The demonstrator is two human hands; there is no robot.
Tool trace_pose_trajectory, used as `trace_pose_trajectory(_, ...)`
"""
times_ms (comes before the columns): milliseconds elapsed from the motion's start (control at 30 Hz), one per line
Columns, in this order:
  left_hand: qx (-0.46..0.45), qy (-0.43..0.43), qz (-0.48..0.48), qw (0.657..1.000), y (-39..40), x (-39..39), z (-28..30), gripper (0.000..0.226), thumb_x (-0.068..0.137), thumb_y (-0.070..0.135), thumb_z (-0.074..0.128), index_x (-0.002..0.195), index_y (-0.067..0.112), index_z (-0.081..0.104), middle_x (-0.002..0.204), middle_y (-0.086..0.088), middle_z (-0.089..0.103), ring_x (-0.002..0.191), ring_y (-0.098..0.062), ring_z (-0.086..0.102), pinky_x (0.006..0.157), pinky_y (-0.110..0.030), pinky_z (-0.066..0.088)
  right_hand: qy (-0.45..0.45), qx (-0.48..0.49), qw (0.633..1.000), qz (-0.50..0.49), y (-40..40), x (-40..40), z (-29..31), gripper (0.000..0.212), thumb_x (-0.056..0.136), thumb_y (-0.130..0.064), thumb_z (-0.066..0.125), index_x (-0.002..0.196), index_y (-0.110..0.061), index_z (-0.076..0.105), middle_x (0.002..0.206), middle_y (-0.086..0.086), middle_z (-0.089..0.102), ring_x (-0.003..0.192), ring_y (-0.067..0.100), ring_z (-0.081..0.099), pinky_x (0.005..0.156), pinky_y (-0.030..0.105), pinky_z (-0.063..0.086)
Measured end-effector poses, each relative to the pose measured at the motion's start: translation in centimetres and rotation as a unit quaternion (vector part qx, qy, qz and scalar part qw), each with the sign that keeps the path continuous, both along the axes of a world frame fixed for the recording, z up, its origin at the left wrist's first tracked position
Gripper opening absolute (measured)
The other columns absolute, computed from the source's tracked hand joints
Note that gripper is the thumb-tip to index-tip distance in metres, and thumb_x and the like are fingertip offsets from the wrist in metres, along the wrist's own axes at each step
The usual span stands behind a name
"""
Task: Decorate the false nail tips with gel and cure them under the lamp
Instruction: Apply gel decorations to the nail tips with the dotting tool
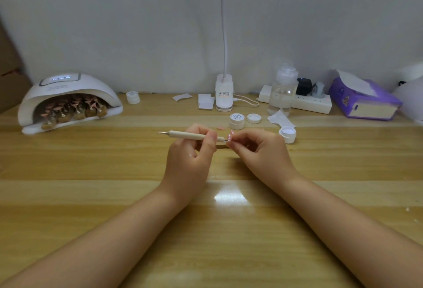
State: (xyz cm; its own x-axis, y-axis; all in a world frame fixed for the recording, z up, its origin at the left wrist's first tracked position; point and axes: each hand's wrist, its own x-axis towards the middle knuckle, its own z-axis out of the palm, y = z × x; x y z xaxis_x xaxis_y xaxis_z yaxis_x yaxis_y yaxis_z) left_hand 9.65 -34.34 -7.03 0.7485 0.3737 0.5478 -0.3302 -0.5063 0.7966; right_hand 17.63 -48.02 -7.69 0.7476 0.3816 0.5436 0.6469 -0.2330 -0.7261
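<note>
A small pink false nail tip [230, 137] dotted with white beads sits pinched in the right hand [258, 152] above the glossy wooden table [229, 230]. The left hand [192, 152] grips a slim wooden dotting tool [194, 136], its metal point touching the tip. A domed white curing lamp [68, 97] shelters more tips on stands [73, 111].

- Pink nail tip [230, 136] dotted with small white beads
- Pale wooden dotting tool [194, 135], silver metal ends
- White curing lamp [68, 95], rows of pink tips [73, 106] on brownish stands inside
- White gel pots [237, 121], dark script on the lids
- Purple tissue pack [364, 99]
- Yellow-tan wood-grain table [91, 173], lighter and darker stripes
</note>
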Motion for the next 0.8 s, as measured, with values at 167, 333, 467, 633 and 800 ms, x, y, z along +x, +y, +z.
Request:
trace_pose_trajectory(167,0.001,-0.002,0.003,1.0,0.01,0.03,-0.02,0.02,0.088,0.033,0.049,0.073,0.023,0.056,0.063,-0.004,0.061,0.057,-0.016,0.052,0.053,-0.023,0.038,-0.004,-0.002,1.0,0.003,-0.05,-0.1,0.02,0.007,0.079,-0.012,0.074,0.086,-0.014,0.074,0.074,0.001,0.071,0.066,0.013,0.061,0.068,0.028,0.05)
trace_pose_trajectory(333,0.007,-0.006,0.005,1.0,0.0,0.1,0.02,0.02,0.088,0.033,0.049,0.072,0.024,0.056,0.063,-0.004,0.061,0.059,-0.017,0.053,0.054,-0.024,0.038,-0.003,-0.001,1.0,0.003,-0.09,-0.11,0.01,0.007,0.079,-0.012,0.074,0.086,-0.013,0.074,0.074,0.001,0.071,0.067,0.013,0.061,0.068,0.028,0.05)
trace_pose_trajectory(467,0.005,-0.016,0.008,1.0,-0.05,-0.02,0.07,0.019,0.088,0.033,0.049,0.072,0.026,0.055,0.064,-0.002,0.061,0.061,-0.018,0.054,0.056,-0.025,0.04,0.0,-0.006,1.0,0.001,-0.04,-0.07,-0.04,0.006,0.08,-0.013,0.073,0.086,-0.014,0.074,0.074,0.0,0.071,0.066,0.012,0.061,0.069,0.028,0.05)
trace_pose_trajectory(633,-0.031,-0.071,0.021,0.997,0.04,-0.27,0.55,0.018,0.092,0.03,0.048,0.076,0.029,0.056,0.066,0.015,0.062,0.059,-0.003,0.054,0.055,-0.013,0.04,0.001,0.003,1.0,0.0,-0.05,-0.1,-0.02,0.006,0.08,-0.01,0.073,0.086,-0.011,0.074,0.073,0.001,0.07,0.067,0.011,0.061,0.065,0.022,0.049)
trace_pose_trajectory(800,-0.068,-0.083,0.018,0.994,0.08,-0.04,0.53,0.017,0.092,0.031,0.048,0.08,0.023,0.057,0.067,0.015,0.061,0.063,-0.001,0.055,0.061,-0.015,0.043,-0.003,0.006,1.0,-0.003,-0.06,-0.18,0.12,0.006,0.08,-0.01,0.073,0.086,-0.011,0.074,0.073,0.0,0.071,0.068,0.01,0.061,0.066,0.02,0.049)
